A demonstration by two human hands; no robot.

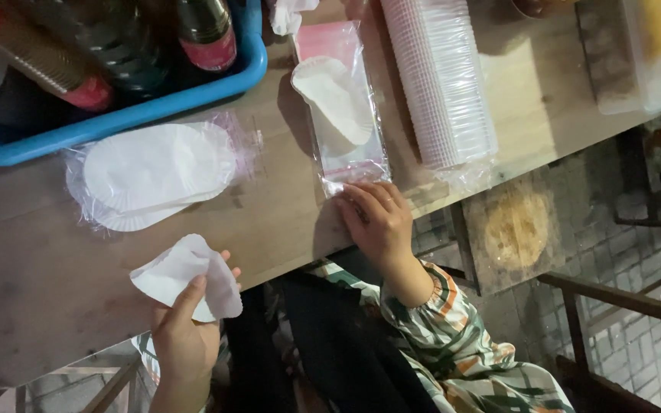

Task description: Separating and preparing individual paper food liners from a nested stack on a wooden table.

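Two bare hands work at the near edge of a wooden table (pixel 47 283). The left hand (pixel 185 336) is closed around a white paper liner (pixel 185 279), thumb on top and fingers behind, holding it bent and lifted just off the near edge of the table. The right hand (pixel 380 222), in a patterned sleeve (pixel 460 344), rests on the near end of a clear plastic bag (pixel 342 107), fingers curled and pressing its open end down against the wood; whether it pinches the film or only presses on it cannot be told. The bag lies lengthwise, running from near to far, with one white oval liner inside it and a pink strip at its far end. To the left of the bag, and far of the left hand, lies a stack of white oval liners (pixel 154 172) on crumpled clear wrap, well apart from both hands. Just right of the bag lies a long sleeve of stacked white cups (pixel 441 76) in plastic wrap. At the far left stands a blue tub (pixel 154 107) holding dark bottles (pixel 206 30). A clear box (pixel 652 61) sits at the far right. Beyond the table's right edge, a brick floor (pixel 636 252) shows below.
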